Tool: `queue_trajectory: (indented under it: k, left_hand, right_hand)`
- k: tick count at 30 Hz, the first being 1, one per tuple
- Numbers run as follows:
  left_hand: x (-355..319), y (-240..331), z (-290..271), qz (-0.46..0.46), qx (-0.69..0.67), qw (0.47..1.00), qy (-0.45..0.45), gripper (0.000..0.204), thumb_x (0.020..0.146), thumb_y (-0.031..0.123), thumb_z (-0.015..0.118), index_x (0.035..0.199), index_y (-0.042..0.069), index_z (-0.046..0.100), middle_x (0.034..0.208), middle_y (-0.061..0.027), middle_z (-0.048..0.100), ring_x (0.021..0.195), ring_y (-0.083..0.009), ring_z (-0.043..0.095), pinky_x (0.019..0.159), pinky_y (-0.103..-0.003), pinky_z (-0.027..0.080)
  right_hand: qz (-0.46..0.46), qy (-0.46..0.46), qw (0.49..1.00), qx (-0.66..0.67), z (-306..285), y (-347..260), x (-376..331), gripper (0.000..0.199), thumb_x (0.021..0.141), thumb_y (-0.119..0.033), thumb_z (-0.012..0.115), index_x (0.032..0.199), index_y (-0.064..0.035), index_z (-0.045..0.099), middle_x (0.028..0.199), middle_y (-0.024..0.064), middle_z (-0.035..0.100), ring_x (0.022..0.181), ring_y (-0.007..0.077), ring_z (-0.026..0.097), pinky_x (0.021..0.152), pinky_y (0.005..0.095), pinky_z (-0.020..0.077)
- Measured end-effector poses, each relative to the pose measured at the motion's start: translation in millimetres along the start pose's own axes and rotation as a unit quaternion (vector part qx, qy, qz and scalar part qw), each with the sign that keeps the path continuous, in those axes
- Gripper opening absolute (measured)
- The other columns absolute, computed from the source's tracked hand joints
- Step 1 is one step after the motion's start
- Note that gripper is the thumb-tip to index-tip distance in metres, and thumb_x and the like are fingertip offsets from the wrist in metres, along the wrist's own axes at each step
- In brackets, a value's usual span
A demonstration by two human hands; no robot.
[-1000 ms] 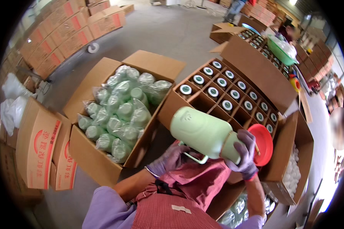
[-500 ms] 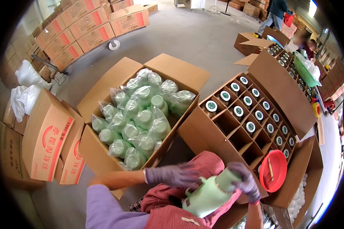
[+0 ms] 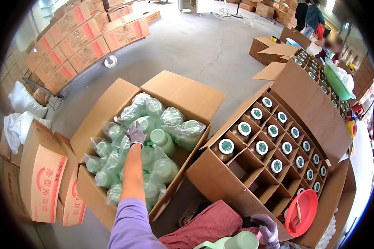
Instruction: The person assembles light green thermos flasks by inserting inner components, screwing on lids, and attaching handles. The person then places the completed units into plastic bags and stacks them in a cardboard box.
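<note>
My left hand, in a grey-purple glove, reaches into an open carton of pale green vacuum flasks. Its fingers are spread over the clear plastic bag around one flask. Most flasks there are bagged; one bare green flask stands just right of the hand. Low in the view, a pale green flask with a handle lies by my lap, partly cut off by the lower edge. Beside its top is my gloved right hand, fingers loosely bent and apart, with no grip on the flask visible.
A divided carton at right holds several round white-and-green tops; some compartments lack them. A red basin with a stick lies on its near corner. Closed cartons stand at left, stacked cartons behind. People are at far right.
My left hand has moved from the flask on my lap up into the carton of bagged flasks. The lap flask is lower in view, and my right hand has come off its top. The view has shifted.
</note>
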State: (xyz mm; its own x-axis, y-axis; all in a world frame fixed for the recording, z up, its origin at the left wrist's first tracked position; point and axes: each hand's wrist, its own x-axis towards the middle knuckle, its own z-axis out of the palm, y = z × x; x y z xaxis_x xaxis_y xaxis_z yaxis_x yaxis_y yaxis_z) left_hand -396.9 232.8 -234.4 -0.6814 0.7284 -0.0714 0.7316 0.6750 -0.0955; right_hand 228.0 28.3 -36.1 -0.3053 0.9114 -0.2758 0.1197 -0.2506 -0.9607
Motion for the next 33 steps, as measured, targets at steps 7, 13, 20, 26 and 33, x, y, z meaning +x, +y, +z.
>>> queue_trajectory:
  k: [7, 13, 20, 26, 33]
  left_hand:
    - [28, -25, -14, 0.005, -0.240, 0.958, 0.155, 0.019, 0.090, 0.021, 0.058, 0.105, 0.011, 0.064, 0.085, -0.0130, 0.071, 0.091, -0.0373, 0.066, 0.097, -0.047, 0.044]
    - [35, -87, -31, 0.228, -0.218, 0.920, 0.233, 0.030, 0.088, 0.023, 0.064, 0.115, 0.008, 0.063, 0.116, -0.0167, 0.064, 0.110, -0.0393, 0.058, 0.096, -0.043, 0.047]
    - [17, -37, 18, -0.006, -0.075, 0.994, 0.075, 0.084, 0.077, 0.044, 0.075, 0.146, 0.014, 0.036, 0.146, -0.0149, 0.044, 0.133, -0.0352, 0.044, 0.108, -0.065, 0.028]
    - [47, -65, 29, -0.073, -0.096, 0.989, 0.089, 0.037, 0.082, 0.040, 0.064, 0.102, 0.010, 0.069, 0.117, -0.0154, 0.064, 0.115, -0.0312, 0.057, 0.099, -0.055, 0.038]
    - [-7, -41, -156, 0.248, -0.713, 0.654, 0.058, 0.015, 0.090, 0.018, 0.059, 0.089, 0.006, 0.068, 0.082, -0.0004, 0.067, 0.077, -0.0151, 0.062, 0.068, -0.031, 0.048]
  right_hand:
    - [0.013, -0.068, 0.996, -0.049, -1, -1, 25, 0.048, 0.081, -0.017, 0.067, 0.122, 0.0061, 0.060, 0.118, 0.0157, 0.061, 0.110, 0.0247, 0.061, 0.097, 0.0359, 0.0482]
    - [-0.070, -0.098, 0.977, -0.175, 31, -6, 43, 0.041, 0.077, -0.007, 0.065, 0.117, 0.0020, 0.064, 0.112, 0.0184, 0.065, 0.103, 0.0283, 0.064, 0.092, 0.0351, 0.0502]
    - [-0.038, -0.032, 0.983, -0.175, 24, -4, 21, 0.041, 0.076, -0.008, 0.064, 0.116, 0.0016, 0.065, 0.109, 0.0167, 0.066, 0.102, 0.0264, 0.065, 0.092, 0.0346, 0.0494]
    - [-0.026, -0.015, 0.983, -0.179, 35, -12, 36, 0.040, 0.073, -0.008, 0.063, 0.112, 0.0025, 0.065, 0.108, 0.0164, 0.067, 0.102, 0.0270, 0.065, 0.092, 0.0352, 0.0491]
    - [-0.053, -0.037, 0.985, -0.159, 40, -12, 70, 0.035, 0.080, -0.007, 0.068, 0.114, -0.0002, 0.066, 0.108, 0.0175, 0.067, 0.101, 0.0319, 0.066, 0.089, 0.0381, 0.0520]
